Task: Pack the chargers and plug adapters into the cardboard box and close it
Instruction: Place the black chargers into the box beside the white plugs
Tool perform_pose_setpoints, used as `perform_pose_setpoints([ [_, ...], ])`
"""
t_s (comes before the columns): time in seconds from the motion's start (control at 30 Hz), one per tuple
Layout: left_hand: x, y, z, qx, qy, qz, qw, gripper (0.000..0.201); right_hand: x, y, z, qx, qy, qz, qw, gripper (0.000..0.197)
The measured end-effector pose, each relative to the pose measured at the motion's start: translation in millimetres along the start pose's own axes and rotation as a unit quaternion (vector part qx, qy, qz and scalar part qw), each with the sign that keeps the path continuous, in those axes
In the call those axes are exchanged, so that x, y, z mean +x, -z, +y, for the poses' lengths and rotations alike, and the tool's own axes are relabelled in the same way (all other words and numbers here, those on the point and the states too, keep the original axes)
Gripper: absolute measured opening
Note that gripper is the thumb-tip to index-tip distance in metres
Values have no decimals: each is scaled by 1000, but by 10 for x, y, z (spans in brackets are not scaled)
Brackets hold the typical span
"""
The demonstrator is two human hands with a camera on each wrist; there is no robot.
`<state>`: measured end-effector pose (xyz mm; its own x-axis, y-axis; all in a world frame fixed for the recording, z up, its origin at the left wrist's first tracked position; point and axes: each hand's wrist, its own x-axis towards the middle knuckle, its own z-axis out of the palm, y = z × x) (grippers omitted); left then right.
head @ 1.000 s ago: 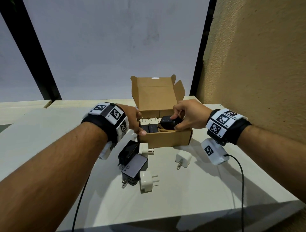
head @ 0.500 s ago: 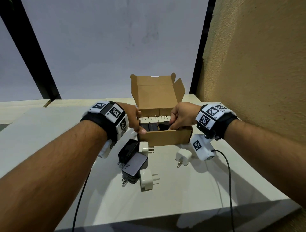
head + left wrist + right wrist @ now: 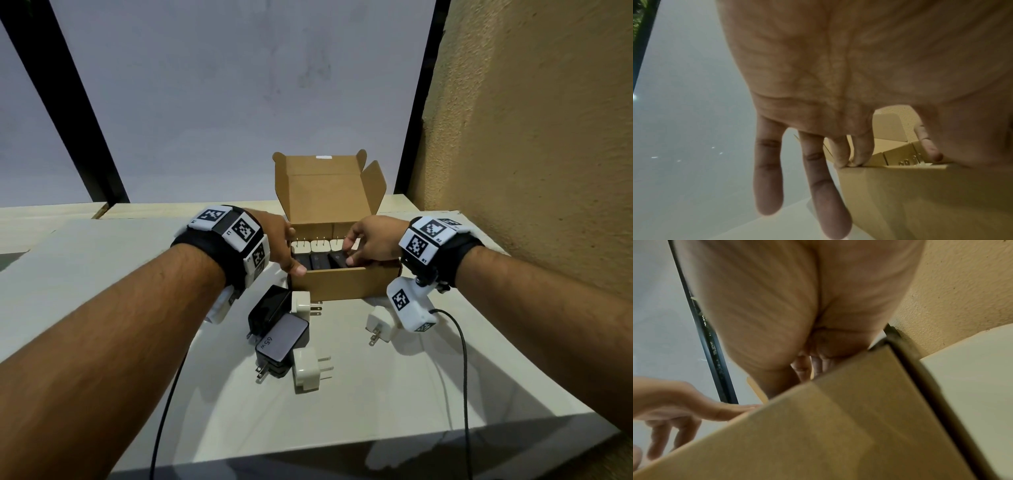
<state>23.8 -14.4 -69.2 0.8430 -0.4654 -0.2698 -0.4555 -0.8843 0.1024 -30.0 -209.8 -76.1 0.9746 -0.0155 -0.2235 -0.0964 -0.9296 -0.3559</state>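
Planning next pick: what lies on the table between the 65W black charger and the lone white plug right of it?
Head view: bare table between the 65W black charger and lone white plug.

Matt cardboard box (image 3: 342, 286); glossy plastic chargers (image 3: 282, 339); rough wall (image 3: 531, 137).

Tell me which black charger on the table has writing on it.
The black charger nearer the camera, marked "65w" by hand on its grey face. The other black charger, lying behind it toward the cardboard box, shows no writing.
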Motion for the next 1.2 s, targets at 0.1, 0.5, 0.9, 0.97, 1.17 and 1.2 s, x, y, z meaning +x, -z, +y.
perform_pose_setpoints([
  [0.1,6,5,2,0,-1,2,1000,57,11,-38,-58,-34,8,-3,999,35],
  [0.5,-38,11,-22,-2,6,-16,1000,57,-20,-116,-85,-77,40,-11,996,50],
  [0.9,-69,43,33,14,20,-17,1000,46,-65,-56,-121,-116,69,-86,987,48],
  [0.97,-87,49,37,12,21,-27,999,47,-82,-53,-132,-136,57,-71,986,52],
  [1.17,-213,66,20,7,19,-38,999,72,-368,-42,-258,-58,120,124,983,5],
  [1.2,-234,69,16,14,22,-33,999,83,-476,-71,-307,-46,166,113,979,3],
])
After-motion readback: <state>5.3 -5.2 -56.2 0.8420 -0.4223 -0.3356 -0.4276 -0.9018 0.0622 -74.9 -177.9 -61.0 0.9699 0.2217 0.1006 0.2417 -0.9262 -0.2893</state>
